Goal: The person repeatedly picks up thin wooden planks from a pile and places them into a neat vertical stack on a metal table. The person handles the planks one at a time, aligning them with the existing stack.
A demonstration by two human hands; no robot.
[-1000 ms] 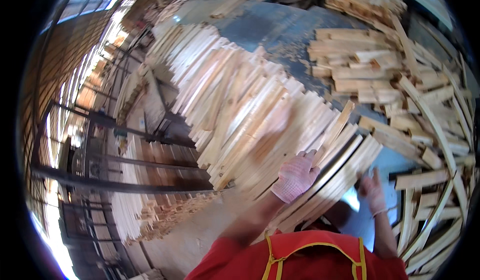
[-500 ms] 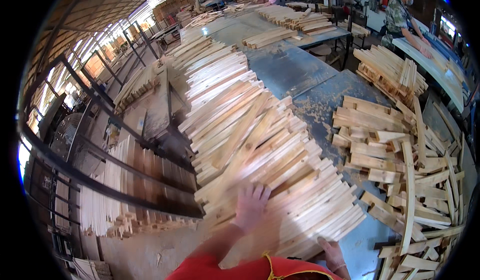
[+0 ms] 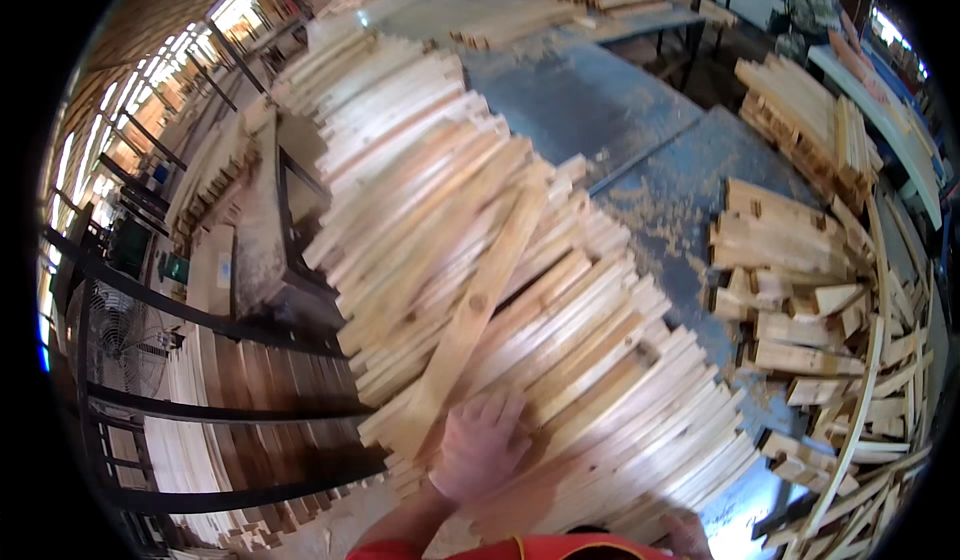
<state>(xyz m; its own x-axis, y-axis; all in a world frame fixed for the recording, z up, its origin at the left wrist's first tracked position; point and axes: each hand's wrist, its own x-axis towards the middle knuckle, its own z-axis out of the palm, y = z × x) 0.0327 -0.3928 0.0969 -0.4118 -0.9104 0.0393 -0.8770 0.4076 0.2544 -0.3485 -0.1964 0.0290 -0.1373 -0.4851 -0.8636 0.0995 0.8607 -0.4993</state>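
A long row of pale wooden slats [image 3: 400, 175] lies side by side across the middle of the worktable. My left hand [image 3: 483, 445] rests on the near part of this row, palm down, its fingers lying over the slats. Just left of it, one loose slat [image 3: 478, 300] with a dark knot lies diagonally on top of the others. At the lower edge, my right hand [image 3: 686, 534] is at the near right ends of the slats. It is blurred and partly cut off, so its fingers cannot be made out.
Jumbled wood offcuts [image 3: 800, 245] cover the right side, with a long thin strip [image 3: 868, 400] across them. Sawdust dots the blue-grey tabletop [image 3: 575, 105]. Dark metal bars [image 3: 215, 320] and stacked boards [image 3: 270, 380] stand at left. A person in camouflage [image 3: 818, 0] works at the far right.
The view has tilted down and turned. My left hand has drawn nearer with its fingers closer together. Two diagonal slats stood out before; one does now. My right hand is lower in view.
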